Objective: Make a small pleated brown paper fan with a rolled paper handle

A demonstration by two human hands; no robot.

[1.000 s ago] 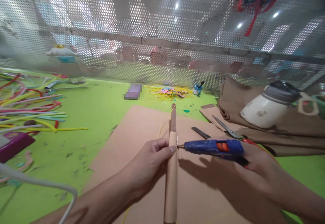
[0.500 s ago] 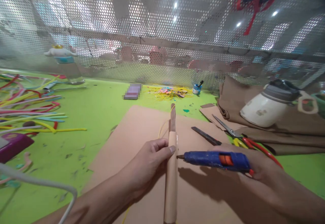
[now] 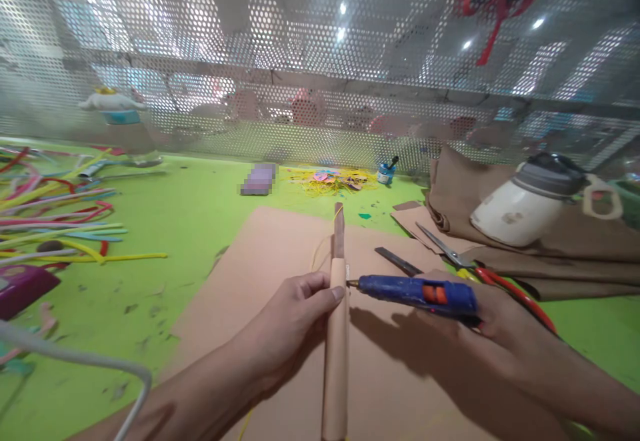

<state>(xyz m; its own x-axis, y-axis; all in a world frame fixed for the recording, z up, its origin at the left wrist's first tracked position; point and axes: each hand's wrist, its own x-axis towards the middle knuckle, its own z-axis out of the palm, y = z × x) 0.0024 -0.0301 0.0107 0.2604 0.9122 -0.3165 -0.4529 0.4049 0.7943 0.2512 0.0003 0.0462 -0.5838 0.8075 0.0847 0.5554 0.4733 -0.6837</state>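
Note:
My left hand (image 3: 287, 324) grips a rolled tan paper tube (image 3: 336, 361) that stands upright over a brown paper sheet (image 3: 280, 248). A darker stick (image 3: 339, 233) and a yellow strand poke out of the tube's top. My right hand (image 3: 493, 321) holds a blue glue gun (image 3: 417, 292) level, with its nozzle tip touching the tube's upper right edge, just beside my left thumb.
Scissors with red handles (image 3: 467, 266) and a dark flat blade (image 3: 397, 261) lie behind the gun. A white bottle (image 3: 525, 204) rests on brown cloth at right. Coloured strips (image 3: 55, 218) litter the green table (image 3: 165, 228) at left. A perforated metal wall (image 3: 320, 61) closes the back.
The glue gun dropped away from the tube slightly, then rose and moved left until its nozzle met the tube's top again. My left hand and the tube held still.

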